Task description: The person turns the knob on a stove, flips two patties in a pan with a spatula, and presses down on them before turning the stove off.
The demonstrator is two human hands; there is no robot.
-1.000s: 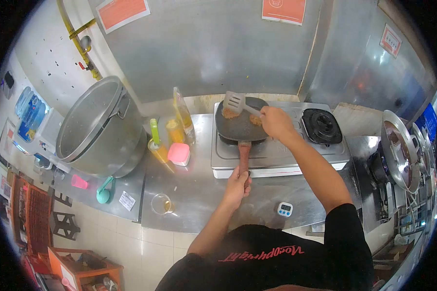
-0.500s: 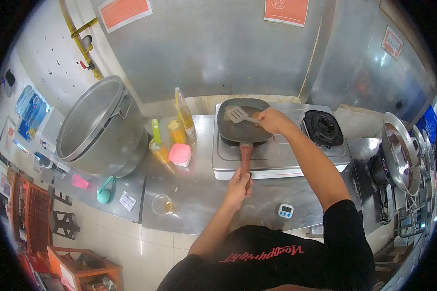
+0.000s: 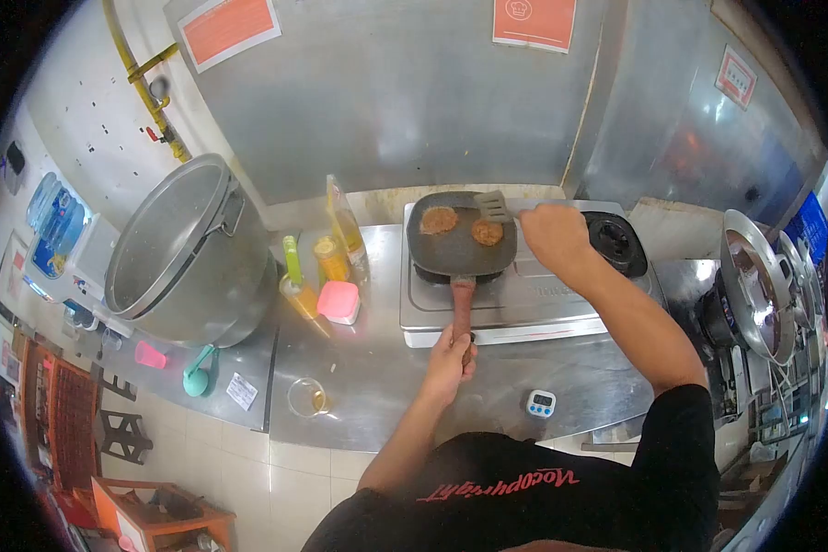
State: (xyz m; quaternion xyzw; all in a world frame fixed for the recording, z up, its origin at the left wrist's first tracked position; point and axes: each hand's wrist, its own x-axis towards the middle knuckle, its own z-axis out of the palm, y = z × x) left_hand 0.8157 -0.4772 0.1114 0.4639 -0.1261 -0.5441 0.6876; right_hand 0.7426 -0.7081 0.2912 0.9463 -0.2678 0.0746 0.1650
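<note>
A dark square frying pan [image 3: 460,258] rests on the left burner of the silver gas stove [image 3: 561,302]. Two browned patties lie in it, the left patty [image 3: 439,220] flat near the back and the right patty [image 3: 487,232] near the right side. My left hand [image 3: 452,362] is wrapped round the pan's reddish-brown handle [image 3: 463,308]. To the right of the pan, my right hand [image 3: 554,235] is closed on a spatula, whose slotted head [image 3: 493,206] is tilted over the pan's back right corner, above the right patty.
A large metal pot [image 3: 193,267] stands at the left. Near it are bottles [image 3: 332,259], a pink-lidded container [image 3: 339,302] and a glass bowl [image 3: 308,397]. A white timer [image 3: 541,403] lies in front of the stove. Large woks [image 3: 757,285] stand at the right.
My right hand has moved right, and the spatula head has shifted from the pan's left part to its back right corner. Both patties now show uncovered. My left hand still holds the handle.
</note>
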